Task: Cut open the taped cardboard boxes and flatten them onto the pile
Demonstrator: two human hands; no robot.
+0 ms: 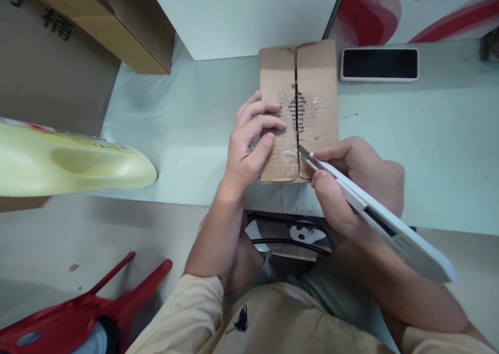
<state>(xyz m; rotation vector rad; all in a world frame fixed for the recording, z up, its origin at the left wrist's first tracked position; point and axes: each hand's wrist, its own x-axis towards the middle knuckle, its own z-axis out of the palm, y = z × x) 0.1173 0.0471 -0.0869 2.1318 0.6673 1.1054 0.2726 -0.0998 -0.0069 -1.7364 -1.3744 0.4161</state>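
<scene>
A small brown cardboard box (319, 99) lies on the pale green tabletop. Its two top flaps meet at a dark central seam, with clear tape and torn paper around it. My left hand (251, 141) rests on the left flap, fingers apart and bent, steadying it from above. In my right hand (351, 182) is a white utility knife (374, 213) with its blade out. The blade tip touches the lower part of the seam, and the handle slants back toward my right forearm.
A phone (379, 64) lies behind the box to the right. White boxes (249, 16) stand at the back. A yellow bottle (74, 161) juts in from the left, near an open carton (117, 26). A red stool-like object (86, 312) sits on the floor.
</scene>
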